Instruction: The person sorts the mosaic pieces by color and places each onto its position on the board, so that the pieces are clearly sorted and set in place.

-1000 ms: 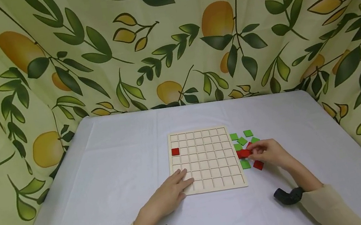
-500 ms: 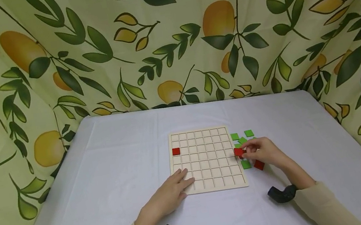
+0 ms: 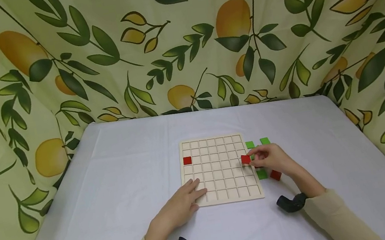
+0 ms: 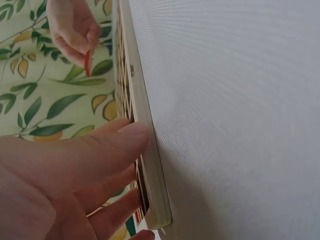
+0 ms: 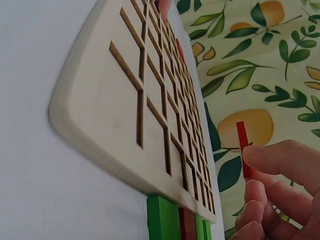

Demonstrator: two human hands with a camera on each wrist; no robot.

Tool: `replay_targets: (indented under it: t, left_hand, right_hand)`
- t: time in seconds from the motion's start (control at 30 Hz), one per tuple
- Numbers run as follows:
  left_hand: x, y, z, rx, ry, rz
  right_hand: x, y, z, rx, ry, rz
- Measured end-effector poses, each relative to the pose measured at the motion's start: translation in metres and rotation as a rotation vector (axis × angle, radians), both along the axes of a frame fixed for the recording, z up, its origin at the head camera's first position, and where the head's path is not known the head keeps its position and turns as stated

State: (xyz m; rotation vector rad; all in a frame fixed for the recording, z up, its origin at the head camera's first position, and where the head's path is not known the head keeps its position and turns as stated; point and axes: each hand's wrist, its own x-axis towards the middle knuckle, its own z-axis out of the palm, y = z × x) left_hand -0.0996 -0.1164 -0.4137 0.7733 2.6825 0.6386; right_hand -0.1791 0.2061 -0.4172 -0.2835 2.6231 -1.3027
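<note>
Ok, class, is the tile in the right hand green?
No, the head view shows the right hand pinching a red tile.

A thin red tile point(image 3: 246, 159), pinched by the right hand point(image 3: 272, 158), hovers above a flat, pale gridded board's point(image 3: 218, 174) right edge.

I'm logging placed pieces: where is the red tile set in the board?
In the head view, the red tile sits in the leftmost column of the board, third row from the far edge, beyond the left hand.
</note>
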Motion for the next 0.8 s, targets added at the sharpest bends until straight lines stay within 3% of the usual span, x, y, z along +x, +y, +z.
replay_targets:
  t: [0.3,0.8]
  left_hand:
    - [-0.001,0.001,-0.001,0.026,-0.015,0.010]
    - [-0.001,0.000,0.010,0.006,-0.030,-0.009]
  right_hand:
    - [-0.005,-0.010,-0.001,0.010,0.011,0.003]
    - [-0.013,-0.027,-0.002,0.008,0.006,0.012]
